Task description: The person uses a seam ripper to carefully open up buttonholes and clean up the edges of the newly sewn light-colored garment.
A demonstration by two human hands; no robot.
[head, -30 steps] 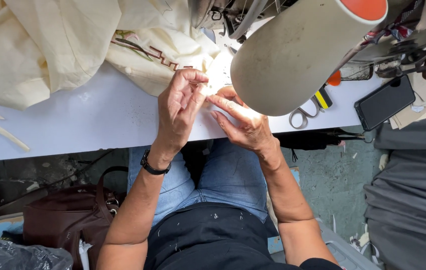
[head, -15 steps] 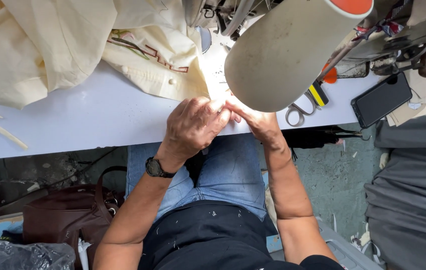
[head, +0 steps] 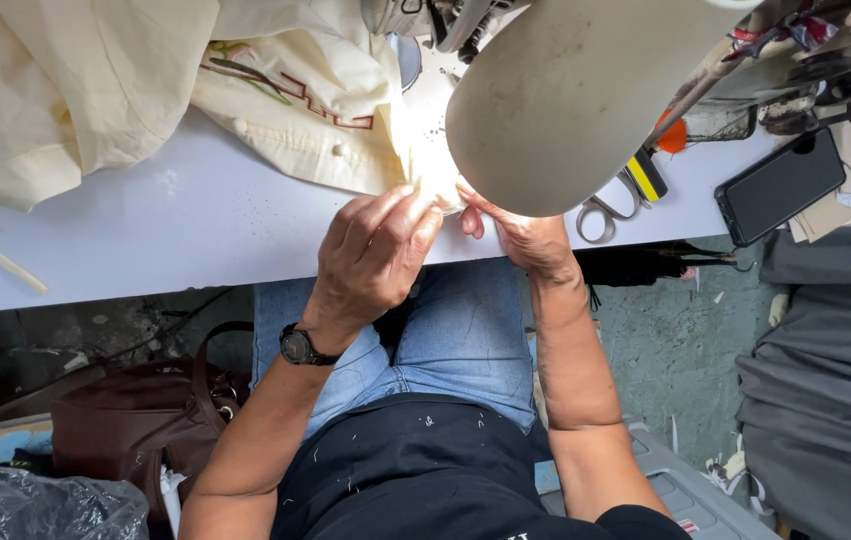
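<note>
Under the lamp, left hand (head: 370,255) pinches cream fabric (head: 345,140); right hand's (head: 520,235) grip unclear.

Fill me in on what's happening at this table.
A seated person works at a white table under the beige sewing machine head. The left hand and right hand both pinch the edge of a cream embroidered fabric piece in the brightly lit spot by the machine. Metal scissors and a black phone lie to the right, untouched.

Head camera; looks steeply down; close
</note>
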